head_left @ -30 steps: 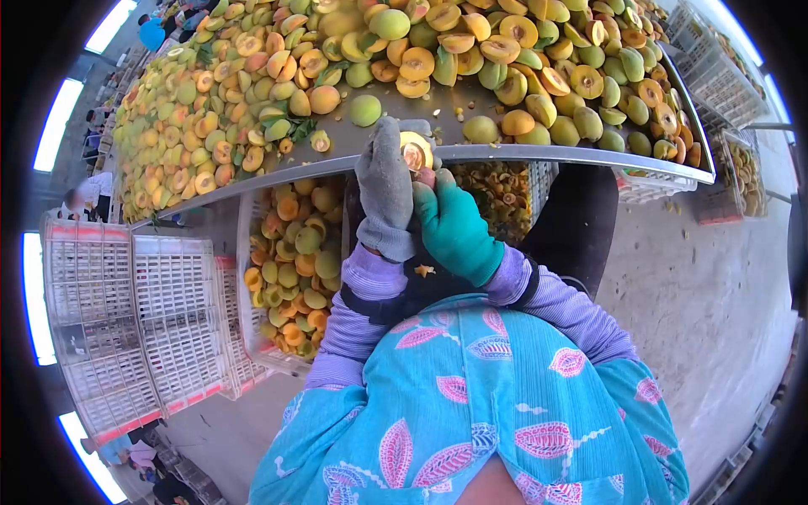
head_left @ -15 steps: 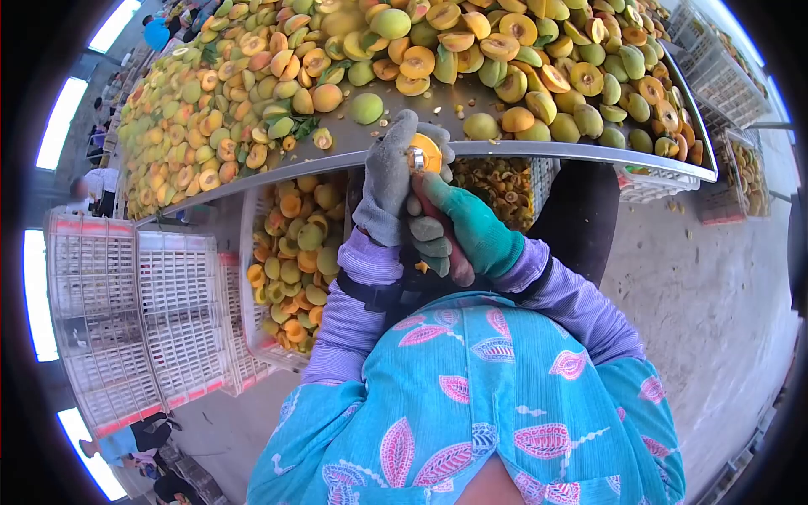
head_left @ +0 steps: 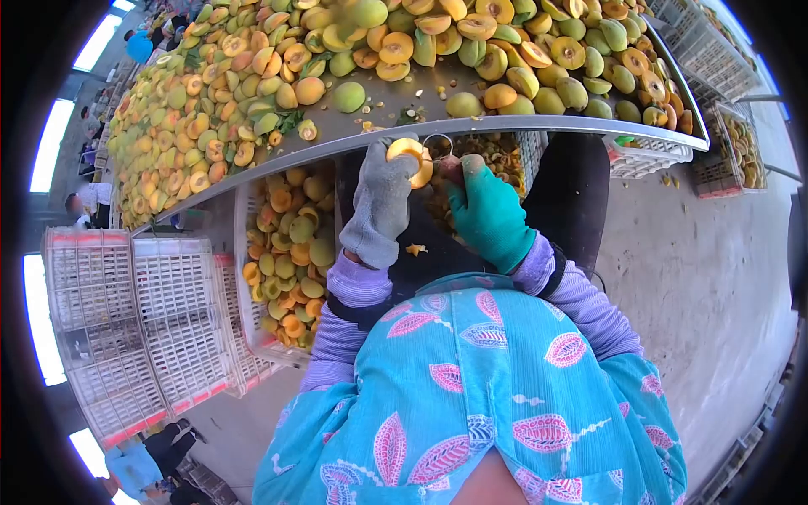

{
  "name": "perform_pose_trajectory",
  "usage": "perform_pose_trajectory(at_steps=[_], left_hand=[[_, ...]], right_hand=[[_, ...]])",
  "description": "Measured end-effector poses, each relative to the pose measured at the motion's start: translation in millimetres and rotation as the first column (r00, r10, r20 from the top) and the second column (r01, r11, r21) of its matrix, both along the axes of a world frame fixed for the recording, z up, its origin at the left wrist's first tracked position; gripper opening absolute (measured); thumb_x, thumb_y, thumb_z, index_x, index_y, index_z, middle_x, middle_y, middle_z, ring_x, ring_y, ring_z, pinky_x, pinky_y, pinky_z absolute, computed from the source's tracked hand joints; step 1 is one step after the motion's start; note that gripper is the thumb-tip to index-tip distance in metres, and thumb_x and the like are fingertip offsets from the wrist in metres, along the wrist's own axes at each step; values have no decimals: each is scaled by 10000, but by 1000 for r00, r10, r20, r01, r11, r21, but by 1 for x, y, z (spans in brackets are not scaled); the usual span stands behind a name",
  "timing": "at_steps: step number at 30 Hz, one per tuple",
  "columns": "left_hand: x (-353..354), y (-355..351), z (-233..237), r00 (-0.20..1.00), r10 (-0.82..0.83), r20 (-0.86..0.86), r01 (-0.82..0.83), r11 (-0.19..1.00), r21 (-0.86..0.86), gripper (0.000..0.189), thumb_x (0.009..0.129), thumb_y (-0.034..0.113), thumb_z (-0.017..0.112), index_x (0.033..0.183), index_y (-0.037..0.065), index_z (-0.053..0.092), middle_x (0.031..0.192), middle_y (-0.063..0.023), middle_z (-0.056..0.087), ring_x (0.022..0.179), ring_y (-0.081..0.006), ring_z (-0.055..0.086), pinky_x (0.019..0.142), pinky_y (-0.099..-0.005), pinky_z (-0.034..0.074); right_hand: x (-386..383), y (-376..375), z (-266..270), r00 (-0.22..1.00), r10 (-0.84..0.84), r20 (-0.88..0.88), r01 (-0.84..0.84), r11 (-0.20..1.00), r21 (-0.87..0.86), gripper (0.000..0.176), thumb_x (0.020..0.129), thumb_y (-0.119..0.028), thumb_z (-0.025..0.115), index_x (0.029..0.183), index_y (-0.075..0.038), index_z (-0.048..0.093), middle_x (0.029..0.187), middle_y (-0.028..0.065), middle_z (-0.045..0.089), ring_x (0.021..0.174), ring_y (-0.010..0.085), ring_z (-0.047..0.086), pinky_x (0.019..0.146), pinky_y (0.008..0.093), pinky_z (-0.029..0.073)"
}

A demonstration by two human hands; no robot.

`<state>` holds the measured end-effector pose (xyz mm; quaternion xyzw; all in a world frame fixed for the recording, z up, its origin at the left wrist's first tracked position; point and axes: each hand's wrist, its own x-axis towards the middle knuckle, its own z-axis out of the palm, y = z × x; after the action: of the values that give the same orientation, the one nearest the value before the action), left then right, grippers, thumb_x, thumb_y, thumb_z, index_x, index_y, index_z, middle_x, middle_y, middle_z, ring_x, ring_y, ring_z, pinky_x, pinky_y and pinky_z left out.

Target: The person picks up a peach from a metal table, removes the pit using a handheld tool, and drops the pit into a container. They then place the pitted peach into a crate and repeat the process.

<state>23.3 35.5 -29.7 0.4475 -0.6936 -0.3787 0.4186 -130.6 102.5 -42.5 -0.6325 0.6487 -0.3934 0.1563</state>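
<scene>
My left hand [head_left: 377, 206], in a grey glove, grips a pitted peach half [head_left: 401, 146] just in front of the table edge. The fruit's orange hollow faces up, with a finger across it. In a green glove, my right hand [head_left: 492, 217] is closed round the reddish handle of a loop-shaped pitting tool [head_left: 450, 163]. Its thin metal ring points away from me, close to the peach half but apart from it. Beyond both hands, halved peaches [head_left: 396, 48] lie heaped on a metal table [head_left: 505, 125].
Below the table on the left stands a crate [head_left: 249, 282] of hollowed peach halves. Fruit scraps [head_left: 502, 156] fill a container between my knees. Stacked white crates [head_left: 181, 311] stand at the left, more [head_left: 715, 63] at the far right. Other people are in the left background.
My hands have moved apart. The pitting tool has come out of the peach half, which now shows a hollow. The view has shifted slightly.
</scene>
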Motion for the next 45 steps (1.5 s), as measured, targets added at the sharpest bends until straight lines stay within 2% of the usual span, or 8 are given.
perform_pose_trajectory(at_steps=[6, 11, 17, 21, 28, 31, 41, 45], left_hand=[[16, 45, 56, 890, 269, -367, -92, 897, 433, 298, 886, 146, 528, 1120, -26, 597, 971, -128, 647, 723, -182, 649, 508, -232, 473], [134, -3, 53, 312, 190, 931, -260, 959, -109, 501, 845, 416, 657, 1116, -4, 634, 1089, -244, 636, 1037, -378, 614, 941, -438, 469], [42, -173, -23, 456, 306, 836, 111, 912, -395, 509, 812, 389, 685, 1195, 59, 625, 1093, -222, 649, 1024, -364, 627, 910, -420, 485], [53, -175, 16, 991, -114, 75, 74, 912, 403, 529, 881, 301, 671, 1311, 28, 528, 1048, -113, 669, 870, -170, 647, 728, -291, 527], [16, -63, 47, 872, -46, -487, 305, 831, 466, 345, 953, 179, 607, 1260, 28, 561, 989, -80, 675, 799, -141, 634, 625, -259, 510], [1, -43, 49, 967, -6, 255, 93, 939, -332, 222, 874, 60, 599, 1091, 20, 568, 1009, -123, 679, 894, -272, 673, 704, -341, 531], [-3, -52, 44, 988, -155, 4, 153, 981, 116, 411, 1041, 282, 388, 986, -3, 678, 870, -121, 687, 760, -203, 674, 745, -311, 533], [-10, -46, 16, 998, 26, 59, -5, 945, -327, 400, 1036, 301, 406, 1032, -4, 664, 888, -107, 681, 797, -187, 668, 753, -305, 530]], right_hand=[[-18, 6, -63, 997, -61, -55, 72, 968, 241, 200, 926, -219, 602, 962, -41, 516, 734, 211, 646, 686, 413, 652, 573, 509, 501], [-38, 23, -37, 996, 1, 91, -22, 971, 238, 293, 901, -269, 661, 954, -23, 512, 740, 235, 638, 704, 428, 648, 575, 495, 497], [-39, 2, -1, 965, 71, 251, -108, 985, 135, 272, 902, -239, 678, 1039, -41, 553, 822, 212, 661, 780, 416, 661, 623, 449, 515], [-38, -19, 17, 918, 146, 369, -143, 989, -36, 268, 913, -233, 668, 1066, -41, 560, 903, 206, 682, 870, 392, 674, 659, 424, 531], [-2, -58, 35, 965, 236, 114, -220, 966, -136, 234, 944, -238, 614, 982, -32, 508, 756, 163, 668, 675, 375, 664, 549, 469, 514], [-1, -54, 42, 964, 235, 125, -231, 972, -47, 257, 962, -269, 585, 985, -27, 499, 721, 193, 644, 673, 403, 648, 548, 483, 500], [22, -35, 11, 922, 211, 325, -214, 976, -27, 238, 1001, -261, 526, 988, -25, 499, 674, 224, 589, 620, 446, 592, 515, 499, 425], [27, -28, 1, 938, 185, 294, -153, 980, -128, 219, 1010, -255, 517, 985, -38, 505, 690, 215, 573, 606, 436, 567, 528, 482, 410]])
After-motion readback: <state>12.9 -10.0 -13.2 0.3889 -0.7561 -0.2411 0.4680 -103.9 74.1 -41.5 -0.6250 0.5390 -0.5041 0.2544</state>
